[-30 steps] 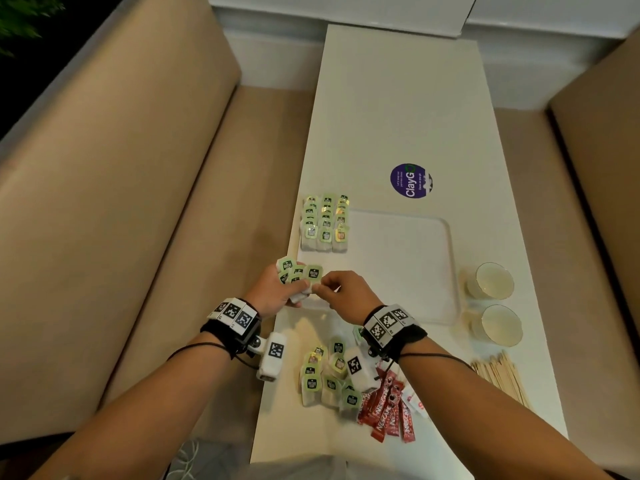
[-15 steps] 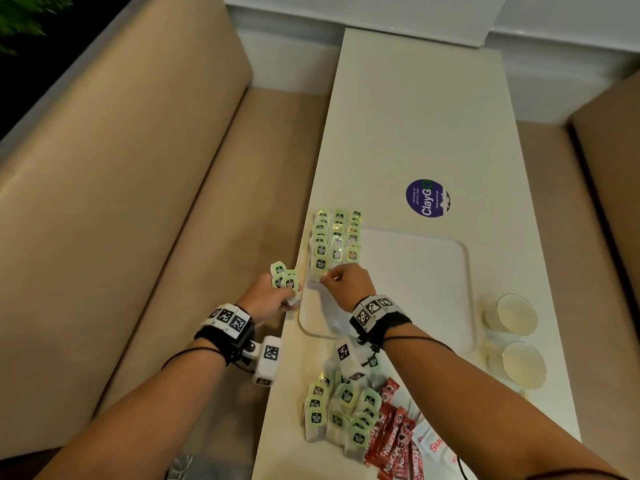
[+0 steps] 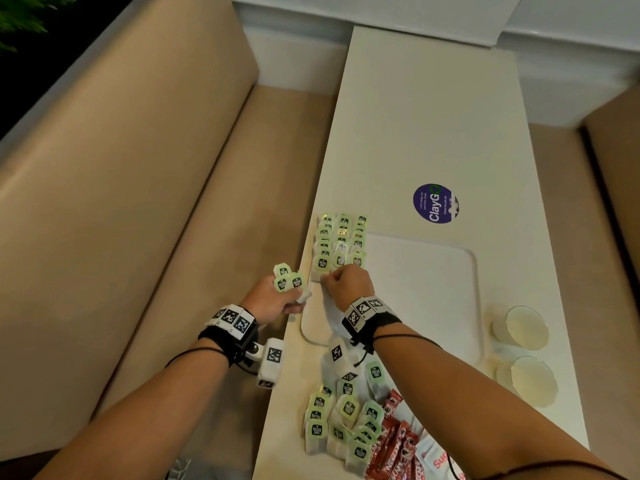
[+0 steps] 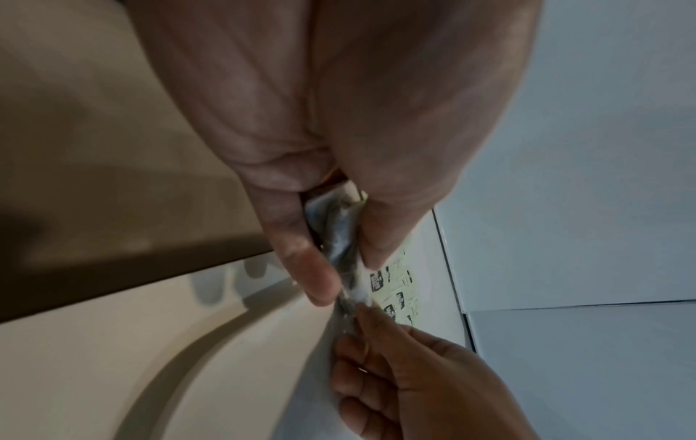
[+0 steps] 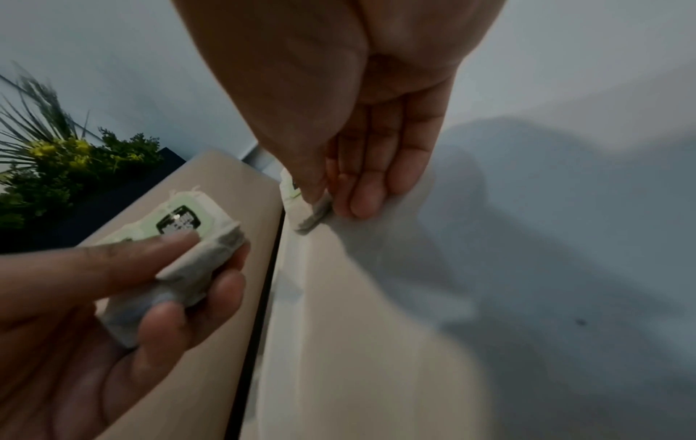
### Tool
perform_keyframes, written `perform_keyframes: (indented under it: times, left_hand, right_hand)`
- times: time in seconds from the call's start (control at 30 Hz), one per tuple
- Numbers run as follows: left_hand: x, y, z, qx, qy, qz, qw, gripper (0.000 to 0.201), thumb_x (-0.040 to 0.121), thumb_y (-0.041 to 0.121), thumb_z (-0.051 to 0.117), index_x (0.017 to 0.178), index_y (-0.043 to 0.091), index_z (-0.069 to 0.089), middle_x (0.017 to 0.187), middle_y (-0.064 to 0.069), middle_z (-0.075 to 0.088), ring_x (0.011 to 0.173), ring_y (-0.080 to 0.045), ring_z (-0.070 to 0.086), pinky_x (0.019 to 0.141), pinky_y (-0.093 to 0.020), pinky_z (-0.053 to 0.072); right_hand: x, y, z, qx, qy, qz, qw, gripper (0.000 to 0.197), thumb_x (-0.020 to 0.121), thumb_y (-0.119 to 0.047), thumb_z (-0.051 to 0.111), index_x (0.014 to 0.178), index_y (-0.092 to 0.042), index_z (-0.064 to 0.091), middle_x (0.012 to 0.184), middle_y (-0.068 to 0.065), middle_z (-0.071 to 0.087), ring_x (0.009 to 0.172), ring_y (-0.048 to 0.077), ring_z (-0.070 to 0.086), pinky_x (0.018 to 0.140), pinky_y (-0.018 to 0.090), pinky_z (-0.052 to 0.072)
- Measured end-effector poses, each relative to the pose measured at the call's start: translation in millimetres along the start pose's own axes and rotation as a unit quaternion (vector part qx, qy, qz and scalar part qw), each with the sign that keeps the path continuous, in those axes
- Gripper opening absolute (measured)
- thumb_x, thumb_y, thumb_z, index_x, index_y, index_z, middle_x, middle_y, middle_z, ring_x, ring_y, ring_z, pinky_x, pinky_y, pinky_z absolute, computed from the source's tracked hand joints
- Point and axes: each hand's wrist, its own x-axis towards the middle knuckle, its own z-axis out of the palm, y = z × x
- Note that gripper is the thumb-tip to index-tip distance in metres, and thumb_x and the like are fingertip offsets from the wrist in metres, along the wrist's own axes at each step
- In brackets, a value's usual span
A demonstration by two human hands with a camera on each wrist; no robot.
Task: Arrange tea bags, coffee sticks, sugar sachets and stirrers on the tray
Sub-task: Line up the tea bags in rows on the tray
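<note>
Head view: the tray (image 3: 433,271) lies ahead on the table (image 3: 433,116), three tea-bag rows (image 3: 341,242) running away along its left edge. The right hand (image 3: 348,284), nearer, pinches a tea bag (image 5: 312,213) at the rows' near end. The left hand (image 3: 273,301), just left, clamps spare bags (image 3: 285,277).

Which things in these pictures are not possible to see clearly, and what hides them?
- Head view: the stirrers are not in view; the sugar sachets are cut by the bottom edge and the right arm.
- Head view: tea bag under the right hand is hidden by knuckles.
- Left wrist view: how many tea bags the left hand pinches; blurred, covered by fingers.
</note>
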Motion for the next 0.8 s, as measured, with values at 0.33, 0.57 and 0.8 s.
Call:
perform_keyframes:
  times: [0.33,0.57,0.8]
  left_hand:
    - [-2,13,8,0.062,-0.054,0.024,0.996,0.013,0.090,0.013,0.073,0.102,0.006,0.071,0.082,-0.010,0.073,0.067,-0.018,0.059,0.059,-0.030,0.050]
    - [5,17,20,0.066,-0.043,0.003,0.997,0.007,0.093,0.012,0.070,0.098,0.008,0.068,0.083,-0.006,0.071,0.075,-0.018,0.067,0.067,-0.029,0.060]
    - [10,24,27,0.000,-0.072,-0.032,0.997,0.017,0.095,-0.004,0.060,0.105,0.010,0.063,0.094,-0.010,0.065,0.079,-0.022,0.065,0.073,-0.029,0.060]
  right_hand:
    - [-43,16,-5,0.129,-0.117,-0.096,0.980,0.032,0.097,-0.046,0.062,0.087,-0.018,0.075,0.070,-0.003,0.069,0.056,0.006,0.060,0.061,0.021,0.052]
    - [-30,37,-12,0.114,-0.075,-0.050,0.989,0.025,0.090,-0.038,0.074,0.077,-0.017,0.072,0.072,0.001,0.068,0.060,0.014,0.058,0.067,0.030,0.052]
    - [-16,38,-20,0.064,-0.004,0.023,0.998,0.040,0.088,-0.023,0.067,0.051,-0.014,0.054,0.053,0.000,0.052,0.054,0.016,0.045,0.054,0.025,0.040]
